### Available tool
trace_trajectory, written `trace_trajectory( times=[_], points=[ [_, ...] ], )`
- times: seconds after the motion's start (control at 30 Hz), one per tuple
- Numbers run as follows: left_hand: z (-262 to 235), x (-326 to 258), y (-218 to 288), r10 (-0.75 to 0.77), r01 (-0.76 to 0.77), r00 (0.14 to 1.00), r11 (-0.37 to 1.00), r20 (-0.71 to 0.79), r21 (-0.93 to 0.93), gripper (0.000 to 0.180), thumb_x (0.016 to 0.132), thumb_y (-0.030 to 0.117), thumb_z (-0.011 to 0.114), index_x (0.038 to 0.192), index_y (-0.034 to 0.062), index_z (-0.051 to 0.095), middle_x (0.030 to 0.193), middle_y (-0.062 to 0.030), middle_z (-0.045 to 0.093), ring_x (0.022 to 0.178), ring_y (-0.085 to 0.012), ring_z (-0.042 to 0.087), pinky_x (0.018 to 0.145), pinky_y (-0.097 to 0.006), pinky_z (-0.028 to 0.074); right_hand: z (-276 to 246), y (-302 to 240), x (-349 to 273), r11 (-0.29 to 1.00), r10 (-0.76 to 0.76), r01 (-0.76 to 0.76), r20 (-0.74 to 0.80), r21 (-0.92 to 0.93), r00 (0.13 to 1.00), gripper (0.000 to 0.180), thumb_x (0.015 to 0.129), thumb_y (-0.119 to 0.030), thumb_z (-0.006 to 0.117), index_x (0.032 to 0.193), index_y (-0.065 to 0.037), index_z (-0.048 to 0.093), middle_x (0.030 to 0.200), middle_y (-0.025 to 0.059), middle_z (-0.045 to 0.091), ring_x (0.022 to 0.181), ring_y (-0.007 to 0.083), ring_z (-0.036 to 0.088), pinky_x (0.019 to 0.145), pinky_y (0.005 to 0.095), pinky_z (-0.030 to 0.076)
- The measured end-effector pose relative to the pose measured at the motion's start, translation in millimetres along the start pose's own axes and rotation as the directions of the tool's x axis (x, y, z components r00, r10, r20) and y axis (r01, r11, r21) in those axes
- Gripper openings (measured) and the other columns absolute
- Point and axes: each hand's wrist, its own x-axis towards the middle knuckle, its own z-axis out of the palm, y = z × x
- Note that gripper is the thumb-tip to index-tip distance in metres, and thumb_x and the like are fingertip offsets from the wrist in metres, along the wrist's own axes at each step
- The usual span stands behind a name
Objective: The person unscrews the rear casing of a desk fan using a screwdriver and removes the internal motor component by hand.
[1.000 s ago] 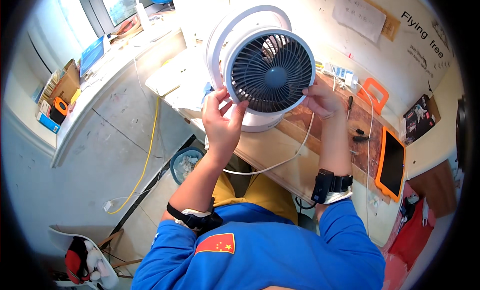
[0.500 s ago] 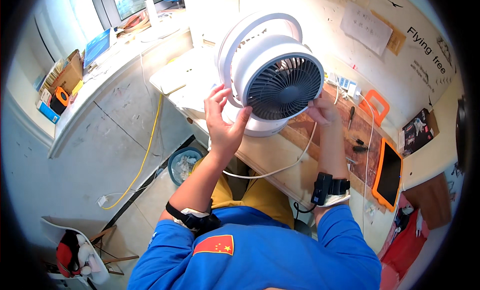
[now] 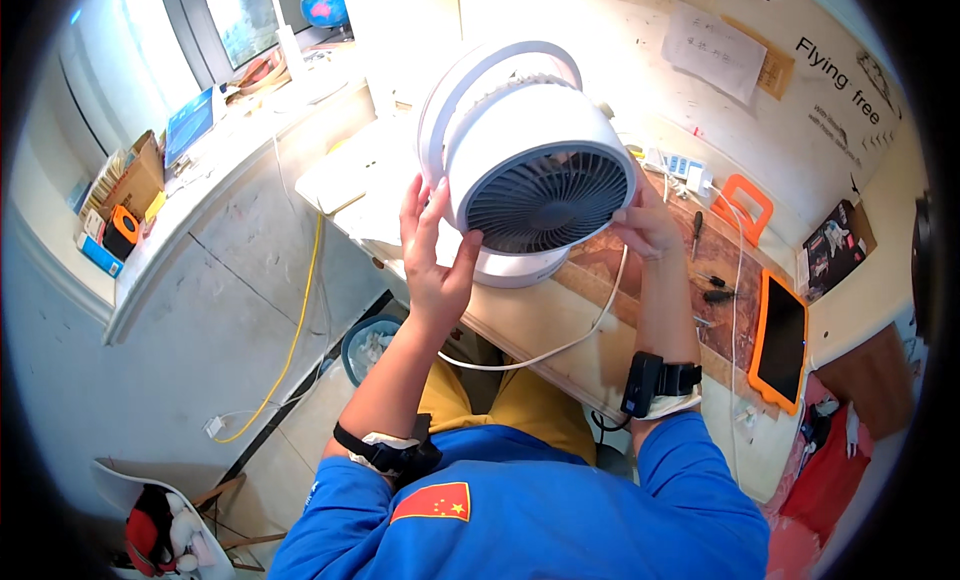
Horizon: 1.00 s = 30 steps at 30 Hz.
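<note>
A white desk fan (image 3: pixel 520 130) with a dark round grille stands on its round base (image 3: pixel 520 267) at the desk's near edge. Its head is tipped down toward me inside an upright ring-shaped frame. My left hand (image 3: pixel 437 270) grips the head's left side, thumb at the lower grille rim and fingers up along the frame. At the right lower rim my right hand (image 3: pixel 650 225) has its thumb and curled fingers closed on the housing. A white cord (image 3: pixel 545 360) loops below the fan. The far sides of both grips are partly hidden.
On the desk to the right lie screwdrivers (image 3: pixel 697 235), a power strip (image 3: pixel 684 167), an orange handle-shaped piece (image 3: pixel 750 210) and an orange-framed tablet (image 3: pixel 778 342). A waste bin (image 3: pixel 352 352) stands below left. The windowsill (image 3: pixel 235 130) holds boxes and a tape measure (image 3: pixel 125 225).
The fan's head has tilted further downward between my hands, so more of its white top shows. Both hands have moved slightly with it and keep their hold.
</note>
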Motion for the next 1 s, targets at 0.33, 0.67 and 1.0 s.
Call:
trace_trajectory(
  times=[0.33, 0.67, 1.0],
  points=[
    [-1.1, -10.0, -9.5, 0.115, -0.114, 0.993, 0.993, 0.032, -0.036, 0.055, 0.081, 0.009, 0.063, 0.133, 0.0002, 0.047, 0.143, -0.0267, 0.033, 0.133, -0.0377, 0.035, 0.108, -0.046, 0.029, 5.5, -1.0, 8.0, 0.980, 0.165, -0.148, -0.129, 0.132, 0.978, 0.059, 0.094, -0.052, 0.047, 0.118, 0.001, 0.053, 0.111, 0.0131, 0.060, 0.100, 0.0167, 0.060, 0.083, 0.0298, 0.052],
    [-4.1, -16.1, 0.3, 0.157, -0.163, 0.986, 0.979, 0.064, 0.119, 0.053, 0.084, 0.008, 0.062, 0.133, -0.0032, 0.046, 0.134, -0.0267, 0.042, 0.119, -0.0367, 0.048, 0.097, -0.042, 0.041, 34.6, -2.0, 12.2, 0.981, 0.183, -0.151, -0.329, 0.121, 0.927, 0.062, 0.091, -0.048, 0.055, 0.127, 0.002, 0.049, 0.113, 0.0160, 0.060, 0.103, 0.0201, 0.060, 0.090, 0.0309, 0.051],
    [2.0, -33.7, -13.1, 0.396, -0.418, 0.907, 0.886, 0.142, 0.200, 0.047, 0.075, 0.001, 0.063, 0.121, 0.0021, 0.058, 0.128, -0.0228, 0.048, 0.110, -0.0362, 0.052, 0.084, -0.040, 0.051, -49.2, 50.9, -9.4, 0.898, 0.062, -0.072, 0.038, 0.434, 0.997, 0.085, 0.078, -0.032, 0.073, 0.143, -0.003, 0.026, 0.128, 0.0140, 0.052, 0.112, 0.0214, 0.056, 0.093, 0.0341, 0.050]
  ],
)
